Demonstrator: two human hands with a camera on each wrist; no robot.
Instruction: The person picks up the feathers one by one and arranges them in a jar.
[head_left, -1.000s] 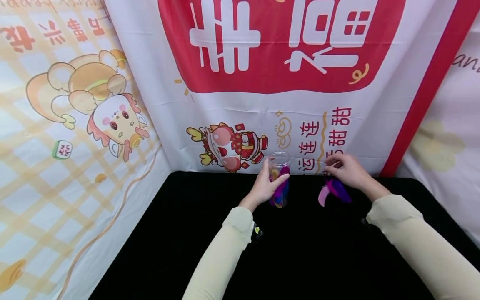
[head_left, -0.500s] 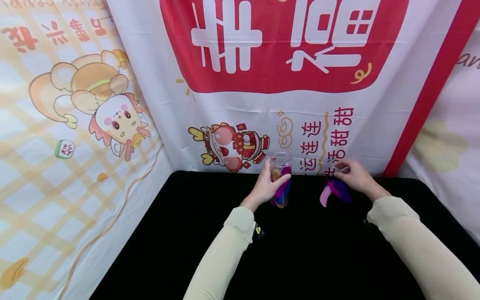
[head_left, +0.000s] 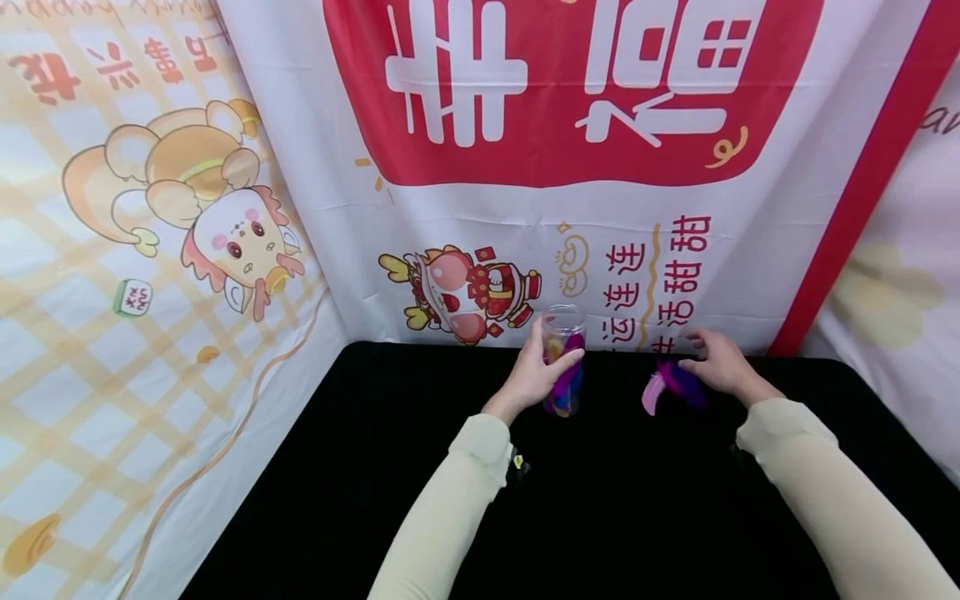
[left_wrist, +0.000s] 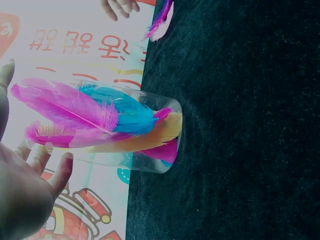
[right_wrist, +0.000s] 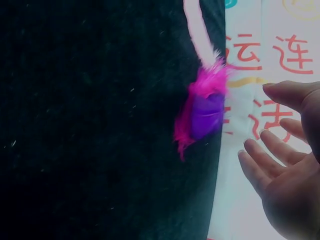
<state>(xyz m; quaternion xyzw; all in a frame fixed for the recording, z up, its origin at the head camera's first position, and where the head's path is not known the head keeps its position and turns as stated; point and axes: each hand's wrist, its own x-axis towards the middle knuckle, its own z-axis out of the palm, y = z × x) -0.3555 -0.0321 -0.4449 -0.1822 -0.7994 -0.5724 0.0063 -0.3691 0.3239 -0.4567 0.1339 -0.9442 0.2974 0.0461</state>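
Note:
My left hand grips a clear plastic jar that stands upright and lidless near the far edge of the black table. Pink, blue, yellow and magenta feathers fill it, as the left wrist view shows. To the right of the jar, a few loose feathers lie on the cloth: a pale pink feather and magenta and purple feathers, bunched together. My right hand is just over and beside this bunch, fingers spread and holding nothing; the right wrist view shows a gap between fingertips and feathers.
A black cloth covers the table. Right behind its far edge hangs a white and red printed curtain. A yellow-checked curtain closes off the left side, and another pale one the right.
My right hand has shifted right, and its fingers have spread apart. The jar stays in my left hand, and the loose feathers lie much as before.

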